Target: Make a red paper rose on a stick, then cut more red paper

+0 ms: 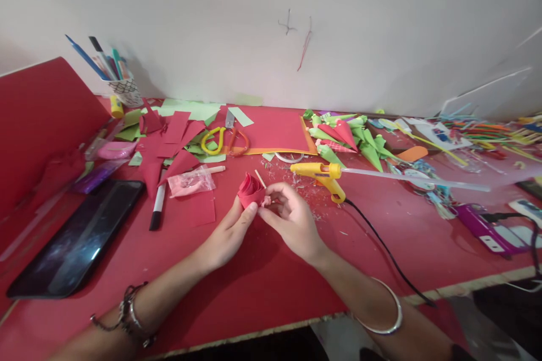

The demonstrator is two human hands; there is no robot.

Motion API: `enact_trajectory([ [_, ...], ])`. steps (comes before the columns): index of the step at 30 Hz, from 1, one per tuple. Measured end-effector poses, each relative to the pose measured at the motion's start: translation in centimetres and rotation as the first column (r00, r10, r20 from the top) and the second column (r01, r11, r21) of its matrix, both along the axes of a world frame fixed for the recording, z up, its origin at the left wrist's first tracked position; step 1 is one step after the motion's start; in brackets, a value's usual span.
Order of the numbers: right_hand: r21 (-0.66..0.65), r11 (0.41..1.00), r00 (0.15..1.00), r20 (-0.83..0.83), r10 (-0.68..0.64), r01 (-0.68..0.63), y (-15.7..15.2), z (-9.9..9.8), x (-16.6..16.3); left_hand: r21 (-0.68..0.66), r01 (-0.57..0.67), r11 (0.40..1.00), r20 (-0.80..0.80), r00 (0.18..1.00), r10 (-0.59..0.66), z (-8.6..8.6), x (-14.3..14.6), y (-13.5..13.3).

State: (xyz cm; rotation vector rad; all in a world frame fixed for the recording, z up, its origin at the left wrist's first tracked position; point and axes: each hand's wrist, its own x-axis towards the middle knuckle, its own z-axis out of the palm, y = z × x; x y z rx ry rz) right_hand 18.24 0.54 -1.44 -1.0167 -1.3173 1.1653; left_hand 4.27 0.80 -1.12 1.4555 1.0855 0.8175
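My left hand (231,231) is closed round a red rolled-paper flower (250,189), its thumb pressed on the near side. Close against it, my right hand (292,214) pinches a small pink lump (266,201) at the flower's right side; whether the two touch I cannot tell. A thin pale stick (259,179) juts up between the flower and my right fingers; its lower end is hidden. Just beyond my right hand lies a yellow glue gun (318,172) with a long clear glue stick in its back. A plastic packet (191,181) of something pink lies past my left hand.
Red and green paper pieces (178,127), scissors (228,138), a marker (158,206) and a phone (76,240) are on the left. Several green and red paper cones (347,135) lie at the back. The glue gun's black cord (383,256) crosses the right; a purple power strip (486,231) sits there.
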Motion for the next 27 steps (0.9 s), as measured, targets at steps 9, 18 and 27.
enact_trajectory([
  [9, -0.049, 0.998, 0.999, 0.012, -0.037, 0.038, 0.3, 0.4, 0.1, -0.020, -0.063, 0.998, 0.078, 0.995, 0.065, -0.1, 0.2, 0.1],
  [18, -0.109, 0.994, 0.999, -0.042, -0.014, 0.009, 0.3, 0.7, 0.6, 0.063, -0.057, 0.996, 0.059, 0.997, 0.053, -0.4, -0.4, 0.5],
  [27, 0.018, 0.999, 0.997, 0.063, -0.044, 0.043, 0.4, 0.2, 0.4, 0.098, -0.162, 0.982, -0.086, 0.982, 0.171, 0.1, -0.4, 1.0],
])
